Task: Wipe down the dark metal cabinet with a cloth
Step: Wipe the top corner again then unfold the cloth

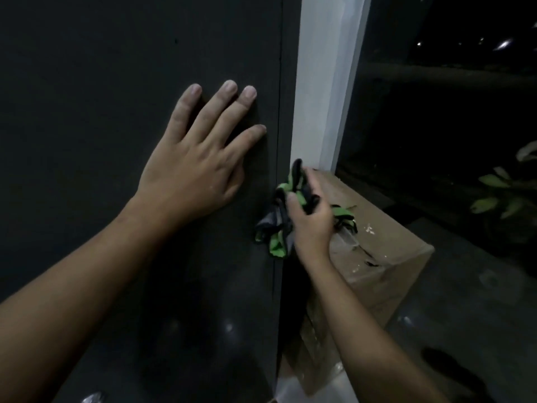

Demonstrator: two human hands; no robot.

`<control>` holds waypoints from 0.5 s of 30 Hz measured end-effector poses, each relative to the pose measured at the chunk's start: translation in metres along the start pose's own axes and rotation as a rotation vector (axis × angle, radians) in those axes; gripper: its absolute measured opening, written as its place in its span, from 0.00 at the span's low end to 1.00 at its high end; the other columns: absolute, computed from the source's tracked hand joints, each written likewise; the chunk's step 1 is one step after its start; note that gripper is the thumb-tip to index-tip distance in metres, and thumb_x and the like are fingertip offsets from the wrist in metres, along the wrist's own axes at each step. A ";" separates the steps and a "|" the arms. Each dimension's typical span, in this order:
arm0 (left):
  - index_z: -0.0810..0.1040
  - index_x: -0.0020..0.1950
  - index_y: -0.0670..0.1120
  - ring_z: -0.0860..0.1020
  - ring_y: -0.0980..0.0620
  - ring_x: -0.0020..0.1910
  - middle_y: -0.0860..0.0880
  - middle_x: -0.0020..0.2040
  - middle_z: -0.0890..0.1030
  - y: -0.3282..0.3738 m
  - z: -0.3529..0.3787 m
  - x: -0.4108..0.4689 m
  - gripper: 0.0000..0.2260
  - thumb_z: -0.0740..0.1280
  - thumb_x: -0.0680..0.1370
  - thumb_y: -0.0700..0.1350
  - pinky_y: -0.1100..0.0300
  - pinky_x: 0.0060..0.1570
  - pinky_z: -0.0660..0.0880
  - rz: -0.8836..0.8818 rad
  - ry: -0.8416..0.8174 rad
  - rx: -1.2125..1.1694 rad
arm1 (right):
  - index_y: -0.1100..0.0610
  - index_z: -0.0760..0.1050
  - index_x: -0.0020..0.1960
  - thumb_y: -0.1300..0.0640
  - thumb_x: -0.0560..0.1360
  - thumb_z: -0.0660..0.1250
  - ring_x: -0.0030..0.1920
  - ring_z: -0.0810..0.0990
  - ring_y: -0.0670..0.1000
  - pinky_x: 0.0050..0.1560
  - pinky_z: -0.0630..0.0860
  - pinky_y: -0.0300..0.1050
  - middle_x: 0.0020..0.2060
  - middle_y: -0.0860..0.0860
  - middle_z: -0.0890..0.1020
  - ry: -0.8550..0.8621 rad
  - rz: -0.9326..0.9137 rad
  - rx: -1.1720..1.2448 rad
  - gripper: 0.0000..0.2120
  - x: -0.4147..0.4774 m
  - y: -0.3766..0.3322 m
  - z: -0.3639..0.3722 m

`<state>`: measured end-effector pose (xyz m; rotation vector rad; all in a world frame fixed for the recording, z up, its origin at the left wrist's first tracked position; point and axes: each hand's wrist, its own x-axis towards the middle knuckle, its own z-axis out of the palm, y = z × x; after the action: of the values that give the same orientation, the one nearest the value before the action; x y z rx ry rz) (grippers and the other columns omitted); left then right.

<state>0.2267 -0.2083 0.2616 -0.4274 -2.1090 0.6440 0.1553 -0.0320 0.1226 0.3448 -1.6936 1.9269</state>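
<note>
Green-black cloth [277, 225] bunched in right hand [312, 222] fingers [292, 199], against cabinet [116, 68] edge.

We see a dim, grainy scene; the right hand [312, 219] is motion-blurred, and straight lines bow near the edges.

Two hands: left hand [189, 170], right hand [312, 225]; one cloth [277, 242]; one cabinet [87, 82]; one cardboard box [392, 251].

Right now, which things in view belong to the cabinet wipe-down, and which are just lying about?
Part of the job:
- dark metal cabinet
- green-and-black cloth, bunched in the right hand at the cabinet's right edge
- left hand, fingers straight, flat against the cabinet front

Just lying about:
- cardboard box beside the cabinet
- white pillar
- plant leaves
</note>
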 end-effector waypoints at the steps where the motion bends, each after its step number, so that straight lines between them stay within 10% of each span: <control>1: 0.63 0.78 0.49 0.48 0.42 0.80 0.43 0.81 0.51 0.000 0.000 -0.002 0.24 0.54 0.82 0.52 0.41 0.77 0.42 0.013 -0.010 -0.008 | 0.55 0.66 0.76 0.64 0.79 0.66 0.74 0.68 0.45 0.76 0.64 0.44 0.73 0.49 0.71 -0.008 -0.006 -0.039 0.26 -0.011 0.004 0.011; 9: 0.65 0.76 0.48 0.45 0.41 0.80 0.41 0.81 0.50 0.005 0.008 -0.023 0.23 0.55 0.81 0.51 0.39 0.75 0.36 0.099 -0.034 -0.055 | 0.46 0.62 0.75 0.59 0.82 0.60 0.75 0.63 0.40 0.74 0.62 0.37 0.75 0.47 0.66 0.275 0.152 -0.083 0.23 -0.099 0.083 0.039; 15: 0.67 0.76 0.47 0.46 0.41 0.80 0.41 0.81 0.50 0.015 0.016 -0.041 0.26 0.50 0.80 0.54 0.38 0.74 0.35 0.164 -0.088 -0.049 | 0.58 0.63 0.77 0.63 0.83 0.59 0.75 0.65 0.45 0.70 0.61 0.28 0.75 0.50 0.67 0.399 0.375 -0.086 0.23 -0.138 0.118 0.041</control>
<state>0.2378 -0.2220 0.2181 -0.6142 -2.1922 0.7172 0.1964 -0.1106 -0.0413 -0.3952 -1.6405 1.9989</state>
